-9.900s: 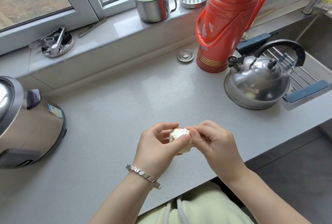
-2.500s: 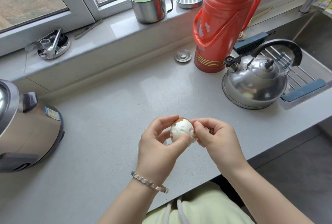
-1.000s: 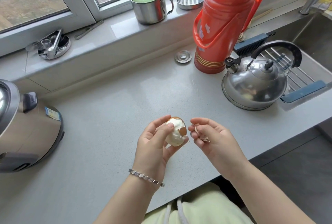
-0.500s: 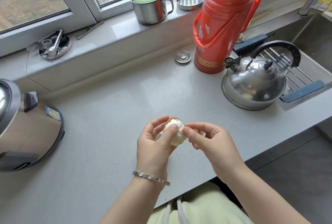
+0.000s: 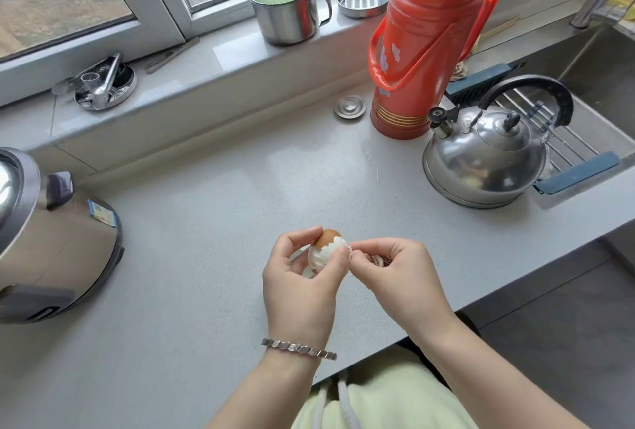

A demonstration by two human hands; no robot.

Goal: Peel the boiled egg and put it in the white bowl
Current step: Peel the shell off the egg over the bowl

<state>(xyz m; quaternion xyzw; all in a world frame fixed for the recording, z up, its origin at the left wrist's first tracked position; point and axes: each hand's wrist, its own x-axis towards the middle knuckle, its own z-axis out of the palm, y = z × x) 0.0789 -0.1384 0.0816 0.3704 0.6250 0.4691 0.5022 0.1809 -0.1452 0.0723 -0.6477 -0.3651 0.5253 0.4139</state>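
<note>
The left hand (image 5: pixel 302 287) grips the half-peeled boiled egg (image 5: pixel 324 250); the right hand (image 5: pixel 395 277) pinches shell (image 5: pixel 349 251) at its right side. The sticker (image 5: pixel 101 212) on the rice cooker (image 5: pixel 58 239) is illegible.

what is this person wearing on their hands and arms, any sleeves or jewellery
Both forearms are bare, with no sleeves in view. The left hand has a silver bracelet of flat faceted links at its wrist. The right hand shows no rings, watch or glove. Below the arms is a pale green garment with white drawstrings.
</note>
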